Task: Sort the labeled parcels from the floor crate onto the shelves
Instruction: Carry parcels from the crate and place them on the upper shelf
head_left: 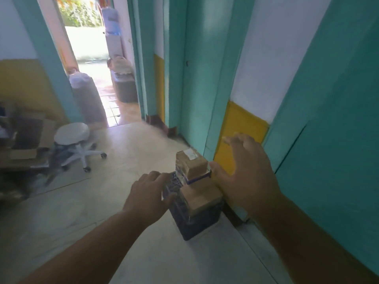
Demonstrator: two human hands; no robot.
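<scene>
A: What's in the crate?

B: The dark crate [191,220] sits on the floor [131,152] at about five o'clock from the middle of my view, tight against the teal and yellow wall [235,128]. Brown taped parcels are stacked in it: the top parcel [194,165], with a white label, sticks up well above the rim, and a second parcel [200,196] lies just below it, nearer me.

A: And your hands?

B: Both spread, holding nothing. My left hand [147,196] hovers over the crate's left edge, fingers relaxed. My right hand [244,173] is splayed wide just right of the top parcel; whether the thumb touches it, I cannot tell.

A: Anything around?

B: A white wheeled stool [74,140] at nine o'clock, open cardboard boxes [26,136] beyond it at the left edge, and an open doorway [92,68] at eleven o'clock with a water dispenser [111,31] and bins past it; all blurred
</scene>
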